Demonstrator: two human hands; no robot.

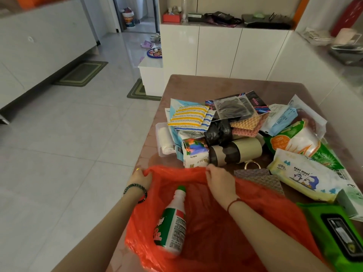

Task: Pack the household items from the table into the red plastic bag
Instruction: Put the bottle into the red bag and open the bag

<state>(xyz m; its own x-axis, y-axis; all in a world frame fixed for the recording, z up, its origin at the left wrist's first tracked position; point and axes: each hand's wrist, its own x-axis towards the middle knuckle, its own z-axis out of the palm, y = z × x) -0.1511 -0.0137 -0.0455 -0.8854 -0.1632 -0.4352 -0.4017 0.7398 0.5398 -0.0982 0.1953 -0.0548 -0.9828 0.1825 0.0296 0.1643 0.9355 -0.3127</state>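
The red plastic bag (pixel 212 228) lies open at the near edge of the brown table (pixel 196 83). My left hand (pixel 140 178) pinches its rim on the left and my right hand (pixel 221 183) grips the rim in the middle, holding the mouth apart. Inside the bag lies a white bottle with a green cap and green-red label (pixel 170 224). Beyond the bag a heap of household items rests on the table: yellow striped scouring pads (pixel 188 115), a roll of black bin bags (pixel 235 152), a baby wipes pack (pixel 302 177), a green wipes pack (pixel 335 234).
A grey textured cloth (pixel 259 178) and a gold ring (pixel 252 165) lie just right of my right hand. A clear box (pixel 164 138) stands at the heap's left. White cabinets (pixel 216 52) rise behind the table. Tiled floor (pixel 68 144) with green mats spreads to the left.
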